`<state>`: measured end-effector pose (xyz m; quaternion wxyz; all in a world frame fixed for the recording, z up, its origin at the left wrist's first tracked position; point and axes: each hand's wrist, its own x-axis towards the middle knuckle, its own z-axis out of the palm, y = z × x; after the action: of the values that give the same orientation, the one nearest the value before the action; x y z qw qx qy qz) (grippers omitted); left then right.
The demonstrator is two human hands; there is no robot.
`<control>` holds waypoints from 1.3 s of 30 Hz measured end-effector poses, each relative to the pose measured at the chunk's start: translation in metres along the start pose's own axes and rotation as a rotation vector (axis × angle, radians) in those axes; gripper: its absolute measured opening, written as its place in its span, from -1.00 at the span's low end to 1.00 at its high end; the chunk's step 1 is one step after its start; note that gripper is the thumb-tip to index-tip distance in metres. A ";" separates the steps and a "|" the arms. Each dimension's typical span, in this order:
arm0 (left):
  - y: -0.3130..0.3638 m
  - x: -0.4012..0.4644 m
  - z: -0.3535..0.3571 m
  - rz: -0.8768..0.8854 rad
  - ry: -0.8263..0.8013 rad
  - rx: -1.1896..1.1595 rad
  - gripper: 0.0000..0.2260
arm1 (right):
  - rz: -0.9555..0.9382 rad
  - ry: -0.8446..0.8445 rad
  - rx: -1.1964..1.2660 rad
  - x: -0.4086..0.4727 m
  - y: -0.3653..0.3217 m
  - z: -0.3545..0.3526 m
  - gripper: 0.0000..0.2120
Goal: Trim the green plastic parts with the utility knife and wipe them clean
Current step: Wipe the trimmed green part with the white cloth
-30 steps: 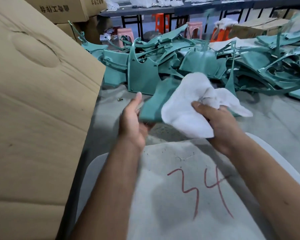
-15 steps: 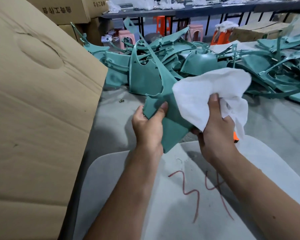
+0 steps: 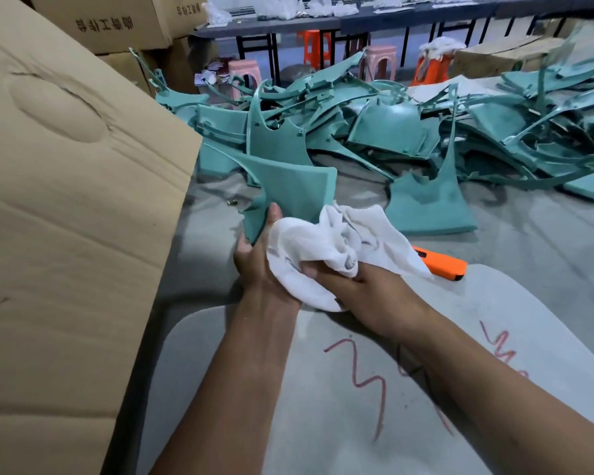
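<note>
My left hand (image 3: pixel 254 258) grips the lower corner of a green plastic part (image 3: pixel 295 186), a flat curved panel held up above the table. My right hand (image 3: pixel 360 286) clutches a crumpled white cloth (image 3: pixel 326 248) pressed against the near edge of that part and partly over my left hand. An orange utility knife (image 3: pixel 441 264) lies on the table just right of the cloth, its near end hidden under the cloth. A big heap of green plastic parts (image 3: pixel 391 128) covers the table behind.
A large cardboard box (image 3: pixel 66 217) stands close on the left. A grey board (image 3: pixel 374 389) with red marks lies under my forearms. One green part (image 3: pixel 429 204) lies flat to the right. More boxes (image 3: pixel 110 22), stools and a bench stand at the back.
The green part has swung from upright in front of me to lower and leftward. My right hand with the cloth dropped to the part's near edge, uncovering the orange knife.
</note>
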<state>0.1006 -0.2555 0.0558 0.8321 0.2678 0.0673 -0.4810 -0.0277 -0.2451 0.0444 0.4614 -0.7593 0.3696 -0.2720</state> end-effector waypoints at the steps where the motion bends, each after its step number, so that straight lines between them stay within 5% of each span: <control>1: 0.004 0.003 -0.002 -0.063 -0.045 0.011 -0.68 | -0.023 0.025 0.042 -0.002 0.002 -0.001 -0.92; 4: 0.012 -0.002 -0.004 -0.194 -0.189 0.291 -0.45 | 0.008 0.166 0.337 -0.003 -0.003 -0.001 -0.78; 8: 0.011 -0.005 -0.006 0.264 -0.036 0.721 -0.79 | 0.090 0.404 0.617 0.012 -0.007 -0.016 -0.76; 12: 0.022 0.000 -0.009 0.313 -0.191 0.825 -0.83 | 0.076 0.459 0.650 0.019 -0.004 -0.025 -0.55; 17: 0.038 0.003 -0.018 0.209 -0.541 1.117 -0.62 | 0.056 0.427 0.618 0.021 0.000 -0.049 -0.80; 19: 0.036 0.004 -0.020 0.289 -0.587 1.179 -0.72 | 0.053 0.393 0.499 0.020 0.004 -0.052 -0.90; 28: 0.042 0.004 -0.018 0.413 -0.468 1.009 -0.74 | 0.089 0.108 0.587 0.013 0.007 -0.057 -0.74; 32: 0.035 0.000 -0.015 0.557 -0.362 1.221 -0.54 | -0.021 0.212 0.701 0.012 0.000 -0.053 -0.74; 35: 0.033 -0.006 -0.017 0.765 -0.596 1.452 -0.50 | -0.035 0.384 0.717 0.017 0.001 -0.058 -0.72; 39: 0.015 -0.019 -0.014 0.825 -0.882 1.748 -0.26 | -0.023 0.479 0.701 0.019 0.007 -0.059 -0.82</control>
<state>0.1052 -0.2282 0.0568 0.4005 0.5767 -0.7054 -0.0973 -0.0632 -0.2925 0.0642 0.5895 -0.4759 0.3432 -0.5551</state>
